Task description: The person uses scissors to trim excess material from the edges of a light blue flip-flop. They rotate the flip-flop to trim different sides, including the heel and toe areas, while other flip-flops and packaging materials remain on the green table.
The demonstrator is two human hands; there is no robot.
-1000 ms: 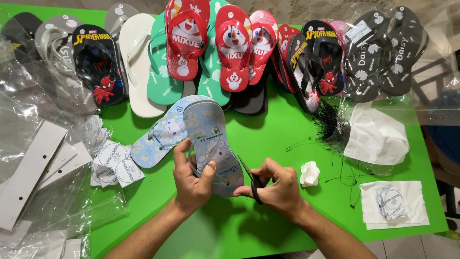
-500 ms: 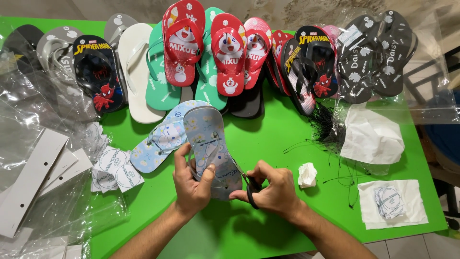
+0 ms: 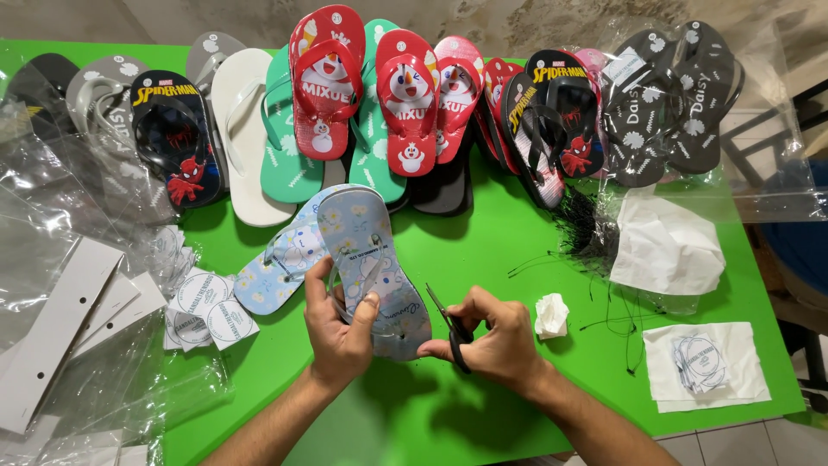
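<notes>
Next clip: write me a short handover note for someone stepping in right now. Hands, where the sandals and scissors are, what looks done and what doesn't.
Left hand grips the light-blue flip-flop, sole up, at its heel end.
Right hand holds black scissors, blades open, tips at the sandal's edge.
Its mate lies underneath on the green table.
Done: other pairs lined up along the far edge.
Left: the held pair is not in that row; I cannot tell what is being cut.
</notes>
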